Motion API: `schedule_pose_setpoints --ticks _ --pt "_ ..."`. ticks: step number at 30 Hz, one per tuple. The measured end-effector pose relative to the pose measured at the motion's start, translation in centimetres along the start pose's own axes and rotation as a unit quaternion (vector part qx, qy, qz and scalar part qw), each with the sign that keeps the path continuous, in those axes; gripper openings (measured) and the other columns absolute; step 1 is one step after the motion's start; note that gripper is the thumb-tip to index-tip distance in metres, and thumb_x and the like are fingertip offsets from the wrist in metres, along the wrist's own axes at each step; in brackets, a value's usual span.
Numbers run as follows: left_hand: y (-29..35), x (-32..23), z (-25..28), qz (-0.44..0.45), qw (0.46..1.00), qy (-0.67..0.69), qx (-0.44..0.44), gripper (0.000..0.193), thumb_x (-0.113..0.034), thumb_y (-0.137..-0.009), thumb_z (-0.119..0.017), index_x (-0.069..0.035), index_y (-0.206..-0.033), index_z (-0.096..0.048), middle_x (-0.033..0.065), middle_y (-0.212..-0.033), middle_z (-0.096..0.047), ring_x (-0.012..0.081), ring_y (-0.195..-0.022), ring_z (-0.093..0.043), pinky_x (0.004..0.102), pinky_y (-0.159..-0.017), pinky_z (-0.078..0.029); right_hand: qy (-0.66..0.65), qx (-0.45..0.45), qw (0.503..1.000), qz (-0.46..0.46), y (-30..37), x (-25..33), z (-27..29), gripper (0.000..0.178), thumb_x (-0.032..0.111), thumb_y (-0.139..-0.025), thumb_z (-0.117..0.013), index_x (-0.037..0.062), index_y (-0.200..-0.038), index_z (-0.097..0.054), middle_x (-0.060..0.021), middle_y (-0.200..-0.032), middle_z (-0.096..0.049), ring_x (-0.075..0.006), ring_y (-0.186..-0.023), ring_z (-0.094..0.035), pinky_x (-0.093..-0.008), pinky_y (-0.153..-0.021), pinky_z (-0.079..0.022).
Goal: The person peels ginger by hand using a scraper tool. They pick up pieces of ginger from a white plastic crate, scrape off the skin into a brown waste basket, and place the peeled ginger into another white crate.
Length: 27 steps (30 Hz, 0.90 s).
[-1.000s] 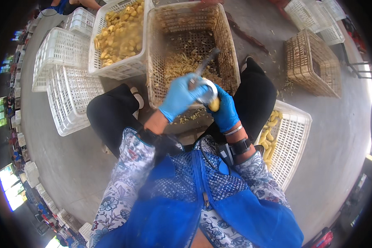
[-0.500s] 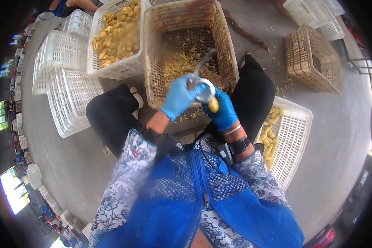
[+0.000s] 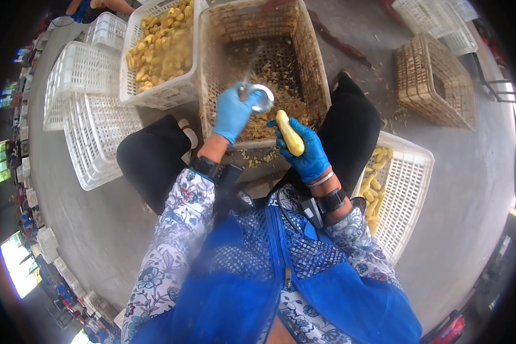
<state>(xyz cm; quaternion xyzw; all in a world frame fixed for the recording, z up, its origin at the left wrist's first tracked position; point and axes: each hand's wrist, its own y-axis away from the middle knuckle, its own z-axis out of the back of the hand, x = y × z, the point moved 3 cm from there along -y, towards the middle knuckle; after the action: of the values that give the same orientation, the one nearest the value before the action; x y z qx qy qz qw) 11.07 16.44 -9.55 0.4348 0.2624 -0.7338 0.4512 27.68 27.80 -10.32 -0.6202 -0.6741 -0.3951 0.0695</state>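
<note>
My left hand (image 3: 230,117), in a blue glove, is closed around the handle of a ring-shaped metal peeler (image 3: 269,93). A thin bar sticks out of that grip toward the far side and looks smeared by motion. In my right hand (image 3: 313,153), also gloved in blue, a long pale yellow vegetable (image 3: 291,135) stands tilted, its narrow end pointing away from me. The peeler and the vegetable are apart. Beneath both hands is a dirty, brown-stained crate (image 3: 208,74) with yellowish shreds of peel (image 3: 269,123) on its bottom.
A white crate (image 3: 133,86) full of yellow pieces stands at the far left. Beside my right thigh, another white crate (image 3: 410,183) contains smooth yellow vegetables (image 3: 372,192). White crates (image 3: 100,135) stand on the left, a stained crate (image 3: 433,80) on the right. Peel scraps dot the floor.
My left hand has drawn the peeler away from the vegetable, to the left and farther off. More of the vegetable now shows in my right hand, which has stayed nearly in place.
</note>
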Motion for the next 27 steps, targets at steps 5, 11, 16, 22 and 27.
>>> schedule_pose_setpoints --ticks 5,11,16,22,27 --pt "3.2 -3.5 -1.2 0.039 0.982 0.114 0.143 0.027 -0.024 -0.080 -0.073 -0.005 -0.098 -0.067 0.0111 -0.086 -0.069 0.0173 -0.078 -0.066 0.0316 -0.066 -0.050 -0.036 -0.081 0.996 0.011 0.0 -0.6 0.8 0.028 0.025 -0.093 -0.055 0.0041 -0.111 -0.059 -0.0052 -0.092 -0.063 -0.0122 -0.078 -0.059 -0.0239 -0.063 -0.047" --pt "0.7 -1.8 -0.1 0.032 0.998 0.008 0.045 0.031 -0.032 -0.082 -0.070 -0.004 -0.094 -0.067 0.0127 -0.080 -0.068 0.0228 -0.072 -0.066 0.0323 -0.065 -0.051 -0.116 -0.044 0.990 -0.070 0.1 -1.1 0.9 0.039 0.032 -0.097 -0.045 -0.0001 -0.118 -0.053 -0.0056 -0.093 -0.059 -0.0128 -0.075 -0.057 -0.0212 -0.057 -0.046" --pt "0.8 -1.4 0.2 0.003 0.994 0.074 0.083 0.025 -0.026 -0.080 -0.072 -0.005 -0.093 -0.066 0.0124 -0.082 -0.068 0.0203 -0.073 -0.065 0.0313 -0.067 -0.051 -0.127 -0.027 0.991 -0.041 0.1 -0.2 0.2 0.034 0.027 -0.098 -0.047 0.0002 -0.119 -0.053 -0.0055 -0.096 -0.059 -0.0124 -0.080 -0.057 -0.0216 -0.064 -0.047" --pt "2.5 -2.6 -1.0 -0.008 0.995 0.014 0.098 0.026 -0.026 -0.082 -0.071 -0.005 -0.097 -0.066 0.0109 -0.081 -0.069 0.0179 -0.072 -0.066 0.0325 -0.066 -0.051 0.181 0.003 0.971 0.155 0.8 0.5 0.2 0.042 0.034 -0.096 -0.047 -0.0010 -0.120 -0.052 -0.0047 -0.095 -0.059 -0.0141 -0.077 -0.057 -0.0232 -0.066 -0.049" --pt "0.3 0.1 1.5 0.034 0.998 0.047 -0.006 0.027 -0.030 -0.083 -0.070 -0.006 -0.095 -0.066 0.0087 -0.078 -0.068 0.0167 -0.068 -0.064 0.0333 -0.063 -0.051 -0.050 -0.015 0.999 -0.010 0.0 -0.9 0.4 0.041 0.031 -0.097 -0.048 -0.0013 -0.121 -0.051 -0.0054 -0.098 -0.060 -0.0143 -0.080 -0.058 -0.0233 -0.070 -0.049"
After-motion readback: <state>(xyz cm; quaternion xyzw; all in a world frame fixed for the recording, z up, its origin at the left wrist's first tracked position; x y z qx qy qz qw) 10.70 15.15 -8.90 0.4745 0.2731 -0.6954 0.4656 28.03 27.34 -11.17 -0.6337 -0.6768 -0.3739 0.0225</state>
